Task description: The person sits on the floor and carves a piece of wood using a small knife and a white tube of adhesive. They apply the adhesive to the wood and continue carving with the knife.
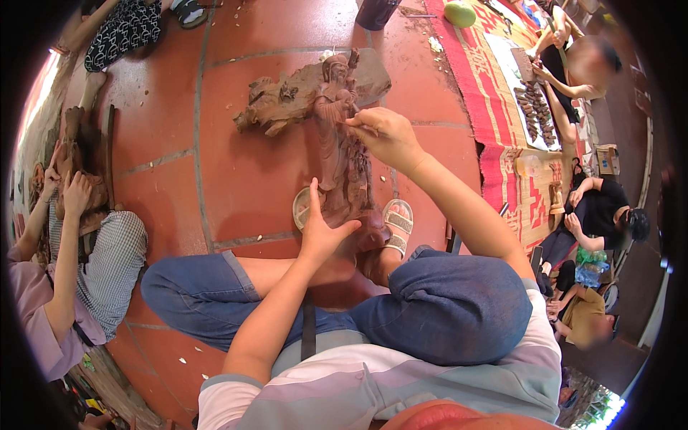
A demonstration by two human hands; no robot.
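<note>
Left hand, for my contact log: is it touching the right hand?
Apart: head view shows the carved figure in the gap between left hand and right hand.

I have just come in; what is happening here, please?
A seated person has a brown carved figure in front of them. The right hand is curled at its side; whether it holds anything is unclear. The left hand is open near its base. Rough wood lies behind its upper part.

I'm watching daylight glaring at lower right, soft shadows darkening the bright floor (247, 179), and fisheye edges bending into black.
</note>
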